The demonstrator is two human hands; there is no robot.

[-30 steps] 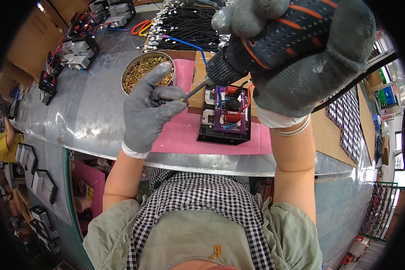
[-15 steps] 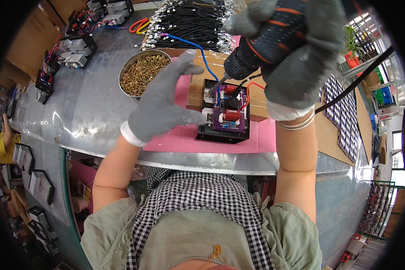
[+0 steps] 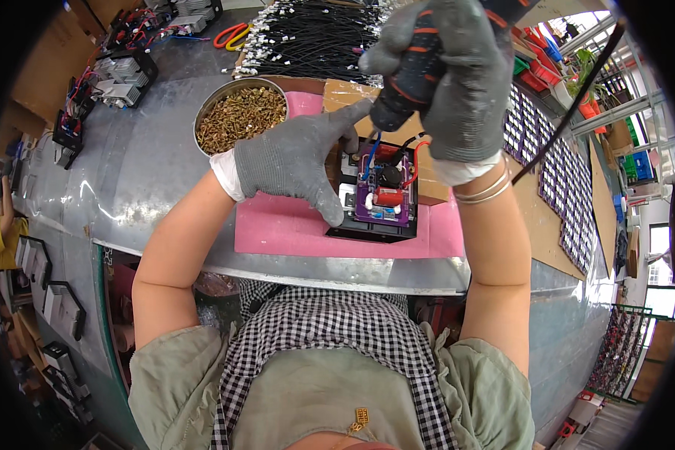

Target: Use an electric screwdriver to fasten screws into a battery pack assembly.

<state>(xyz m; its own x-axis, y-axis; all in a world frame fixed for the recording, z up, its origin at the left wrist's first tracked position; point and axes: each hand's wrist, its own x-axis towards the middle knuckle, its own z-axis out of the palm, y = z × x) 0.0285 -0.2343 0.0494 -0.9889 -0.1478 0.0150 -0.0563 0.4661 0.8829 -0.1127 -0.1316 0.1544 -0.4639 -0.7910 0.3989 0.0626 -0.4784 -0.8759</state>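
Observation:
My right hand (image 3: 465, 90), in a grey glove, is wrapped round a black and orange power screwdriver (image 3: 406, 82). The tool points down at the upper part of a black-framed electronic module (image 3: 379, 232). A purple circuit board (image 3: 391, 215) sits in that frame, with red capacitors and blue, black and red wires. The tool's tip is hidden behind its chuck and the wires. My gloved left hand (image 3: 285, 165) spreads round the module's left side, thumb at the lower left corner, index finger stretched up beside the chuck. Pink foam (image 3: 277, 232) and cardboard lie under the module.
A round metal bowl (image 3: 200, 124) of brass-coloured screws (image 3: 244, 120) stands left of the module. Behind lie bundled black cables (image 3: 315, 37) and red and yellow handles (image 3: 231, 36). Finished-looking modules (image 3: 124, 79) line the back left; rows of small parts (image 3: 566, 195) cover cardboard at right.
The screwdriver has swung more upright and moved slightly left over the module. My left hand has come rightward, its thumb now at the module's corner and its index finger by the chuck.

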